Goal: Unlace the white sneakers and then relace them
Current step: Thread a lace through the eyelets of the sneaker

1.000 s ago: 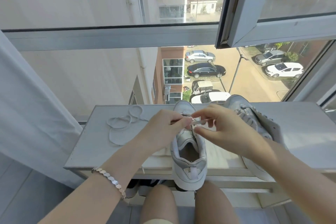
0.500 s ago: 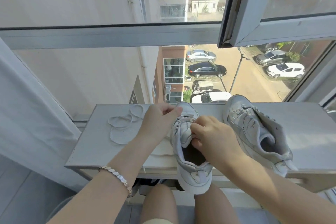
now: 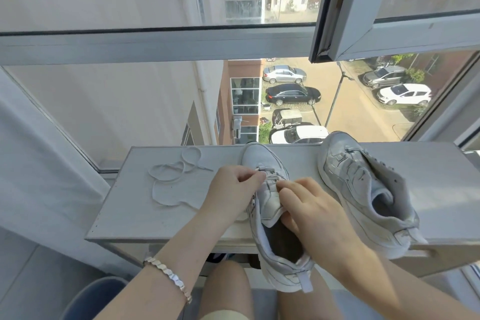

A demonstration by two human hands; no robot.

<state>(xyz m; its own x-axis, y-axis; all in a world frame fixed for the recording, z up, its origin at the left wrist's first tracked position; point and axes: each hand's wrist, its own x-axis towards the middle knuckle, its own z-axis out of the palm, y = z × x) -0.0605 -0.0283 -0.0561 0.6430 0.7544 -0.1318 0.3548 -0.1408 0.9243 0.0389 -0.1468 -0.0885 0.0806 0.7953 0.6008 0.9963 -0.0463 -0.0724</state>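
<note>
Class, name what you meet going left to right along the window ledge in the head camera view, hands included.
loose lace → left hand → middle sneaker → right hand → second sneaker, which lies tilted at the right

A loose lace (image 3: 181, 163) clutters the shelf's (image 3: 145, 215) left end; a narrow bare lane separates the middle sneaker (image 3: 262, 156) from the right sneaker (image 3: 345, 163); window glass (image 3: 130, 101) blocks the back.

Sun shines through a big grey-framed glass window (image 3: 155, 45) above a flat white shelf (image 3: 135, 215), with a white cloth curtain (image 3: 39, 176) on the left.
</note>
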